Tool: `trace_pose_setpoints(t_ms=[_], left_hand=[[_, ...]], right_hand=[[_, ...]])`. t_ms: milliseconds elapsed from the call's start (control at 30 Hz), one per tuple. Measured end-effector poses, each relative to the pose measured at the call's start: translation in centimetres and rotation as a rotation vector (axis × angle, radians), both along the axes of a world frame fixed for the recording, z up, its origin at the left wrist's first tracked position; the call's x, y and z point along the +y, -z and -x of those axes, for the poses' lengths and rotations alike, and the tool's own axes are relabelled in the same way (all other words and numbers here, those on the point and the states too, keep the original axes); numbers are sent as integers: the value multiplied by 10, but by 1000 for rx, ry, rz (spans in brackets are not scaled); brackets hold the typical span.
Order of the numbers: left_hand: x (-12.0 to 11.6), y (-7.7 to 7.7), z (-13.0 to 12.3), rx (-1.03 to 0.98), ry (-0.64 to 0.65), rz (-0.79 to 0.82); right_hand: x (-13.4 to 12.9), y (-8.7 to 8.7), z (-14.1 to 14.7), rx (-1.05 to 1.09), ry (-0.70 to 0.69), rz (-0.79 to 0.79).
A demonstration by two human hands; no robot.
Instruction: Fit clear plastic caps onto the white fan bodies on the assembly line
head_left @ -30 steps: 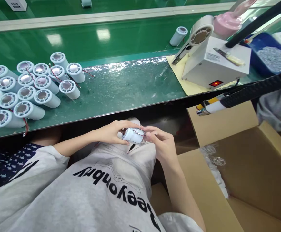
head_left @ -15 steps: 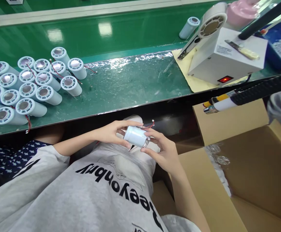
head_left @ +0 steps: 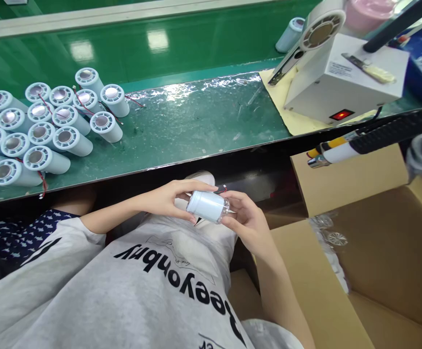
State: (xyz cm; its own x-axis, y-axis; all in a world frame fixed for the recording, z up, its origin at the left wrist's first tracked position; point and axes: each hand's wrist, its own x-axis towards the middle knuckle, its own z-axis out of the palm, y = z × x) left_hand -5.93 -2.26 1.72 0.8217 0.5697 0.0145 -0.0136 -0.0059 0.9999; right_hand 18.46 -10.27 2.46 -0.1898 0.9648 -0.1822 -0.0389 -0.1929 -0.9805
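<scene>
A light blue cylinder (head_left: 207,206) lies sideways over my lap, between my two hands. My left hand (head_left: 174,198) is closed around its left end, thumb on the near side and fingers on the far side. At the right end shows a clear plastic end piece (head_left: 226,207), which the thumb and fingers of my right hand (head_left: 246,219) pinch. A thin red wire with a small white connector (head_left: 224,188) sticks out behind the cylinder, its lower part hidden by my fingers.
Several similar blue cylinders (head_left: 51,160) stand on the green bench (head_left: 181,131) at left. A white machine (head_left: 345,82) with a lit red switch and a handheld fan (head_left: 320,34) are at right. Below them sits an open cardboard box (head_left: 388,252) with clear plastic pieces (head_left: 337,238).
My right hand has slid slightly right along the cylinder, so more of the clear end piece shows. The wire's connector sits lower. My left hand has hardly moved.
</scene>
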Motion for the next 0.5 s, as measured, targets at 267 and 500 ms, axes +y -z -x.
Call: trace_pose_setpoints(t_ms=[267,500], left_hand=[[0,-2,1,19,-3,-25],[-1,-1,2,-3,8,-46]], right_hand=[[5,4,7,83,17,137],[7,9,13,131,43,349]])
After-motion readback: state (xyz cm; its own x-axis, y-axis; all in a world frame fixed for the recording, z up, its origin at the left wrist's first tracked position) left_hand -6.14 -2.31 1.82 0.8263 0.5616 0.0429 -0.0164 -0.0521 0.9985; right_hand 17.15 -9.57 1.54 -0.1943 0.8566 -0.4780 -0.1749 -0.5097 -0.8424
